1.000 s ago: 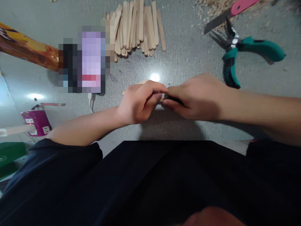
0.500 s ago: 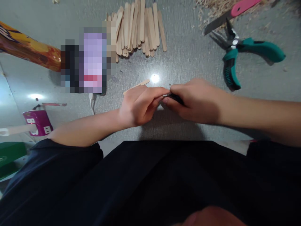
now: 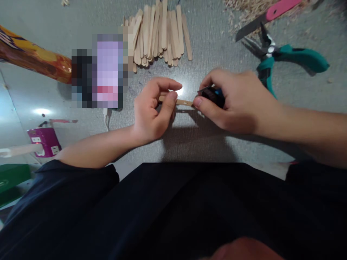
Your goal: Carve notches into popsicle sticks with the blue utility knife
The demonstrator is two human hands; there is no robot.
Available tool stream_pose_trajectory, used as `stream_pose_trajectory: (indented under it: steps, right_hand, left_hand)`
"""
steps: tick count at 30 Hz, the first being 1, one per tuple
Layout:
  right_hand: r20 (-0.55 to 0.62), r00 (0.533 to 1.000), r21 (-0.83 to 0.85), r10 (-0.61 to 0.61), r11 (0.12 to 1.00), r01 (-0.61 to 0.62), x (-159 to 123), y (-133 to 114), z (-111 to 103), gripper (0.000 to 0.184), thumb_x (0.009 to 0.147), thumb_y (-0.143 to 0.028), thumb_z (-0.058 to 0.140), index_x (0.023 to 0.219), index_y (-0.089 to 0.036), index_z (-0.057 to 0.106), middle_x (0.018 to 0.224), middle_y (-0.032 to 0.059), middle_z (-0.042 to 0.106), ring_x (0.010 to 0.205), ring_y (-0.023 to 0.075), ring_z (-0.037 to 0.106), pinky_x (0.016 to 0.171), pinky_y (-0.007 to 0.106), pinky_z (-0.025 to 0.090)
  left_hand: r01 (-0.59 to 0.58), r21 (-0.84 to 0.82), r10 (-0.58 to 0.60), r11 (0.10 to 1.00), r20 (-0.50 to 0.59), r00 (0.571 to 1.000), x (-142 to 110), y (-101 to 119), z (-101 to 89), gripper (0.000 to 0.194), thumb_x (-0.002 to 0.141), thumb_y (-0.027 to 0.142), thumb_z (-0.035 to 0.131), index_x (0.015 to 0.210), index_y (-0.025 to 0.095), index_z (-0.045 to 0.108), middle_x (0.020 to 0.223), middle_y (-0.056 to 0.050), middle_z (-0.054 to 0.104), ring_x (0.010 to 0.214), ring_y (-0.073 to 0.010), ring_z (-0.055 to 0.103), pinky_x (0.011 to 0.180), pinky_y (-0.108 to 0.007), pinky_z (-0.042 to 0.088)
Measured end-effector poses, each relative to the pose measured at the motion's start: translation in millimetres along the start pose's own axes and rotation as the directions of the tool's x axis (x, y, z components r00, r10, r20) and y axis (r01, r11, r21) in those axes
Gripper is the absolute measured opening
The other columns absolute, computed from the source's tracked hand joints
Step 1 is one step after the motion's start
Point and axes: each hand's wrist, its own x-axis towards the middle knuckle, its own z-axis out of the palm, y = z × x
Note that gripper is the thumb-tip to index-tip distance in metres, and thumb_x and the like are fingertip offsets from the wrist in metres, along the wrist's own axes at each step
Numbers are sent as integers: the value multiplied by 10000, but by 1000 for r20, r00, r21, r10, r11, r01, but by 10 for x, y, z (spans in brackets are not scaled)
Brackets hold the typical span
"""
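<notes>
Left hand [image 3: 153, 112]: thumb and curled fingers pinch the wooden stick [image 3: 185, 103]; index tip stands slightly off the thumb.
Right hand [image 3: 238, 103]: fingers wrapped round the black tool [image 3: 213, 95]; thumb tip by the stick's end, contact I can't confirm.
Stick: bridges left thumb to right thumb; its other end mostly hidden in the left grip. Pale spot on its face, nick or chip, can't tell from my feed.
Blade [image 3: 204, 89]: thin edge showing by the right index finger; most of the tool is buried in the palm.
Pliers [image 3: 270, 50]: beyond right fingers, jaws apart; lower handle partly covered by that hand.
Stick pile [image 3: 159, 36]: beyond left fingers, top cut off.
Phone [image 3: 110, 72]: outboard of left fingers, pixelated, unreadable to me.
Versus half a second ago: fingertips no longer bunched together; stick and blade now exposed. Loose stick past the left knuckles is out of sight.
</notes>
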Motion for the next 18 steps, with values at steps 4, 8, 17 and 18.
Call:
stream_pose_trajectory:
  steps: [4, 8, 17, 18]
  right_hand:
    - [50, 999, 166, -14, 986, 6, 27, 35, -26, 176, 1063, -386, 719, 926, -282, 685, 756, 16, 660, 719, 256, 624, 718, 415, 446]
    - [101, 995, 467, -20, 884, -30, 9, 14, 13, 317, 1060, -421, 776, 811, -284, 635, 662, -19, 591, 651, 214, 554, 647, 395, 446]
    - [79, 991, 537, 107, 833, -133, -125, -93, 216, 256, 1179, -551, 639, 1066, -324, 675, 778, 6, 764, 639, 240, 674, 631, 406, 569]
    - [103, 990, 562, 94, 816, -136, -112, -87, 228, 270, 1180, -559, 645, 1052, -322, 661, 768, 1, 752, 635, 238, 676, 625, 403, 567]
  left_hand:
    - [23, 10, -22, 1000, -85, 996, 44, -77, 61, 611, 1261, 775, 326, 1497, 316, 652, 793, -7, 698, 709, -214, 802, 666, -389, 658]
    - [19, -77, -23, 997, -60, 998, 108, -81, 54, 731, 1209, 883, 342, 1534, 307, 652, 852, -27, 751, 731, -204, 786, 685, -385, 673]
    - [-74, -245, 70, 967, -25, 997, 118, 10, 47, 533, 1080, 805, 792, 1045, 274, 820, 1119, -85, 870, 926, -202, 807, 796, -402, 702]
    - [-93, -193, 84, 977, -55, 995, 121, 8, 50, 548, 1079, 823, 776, 1028, 280, 826, 1154, -95, 871, 1007, -224, 824, 857, -428, 718]
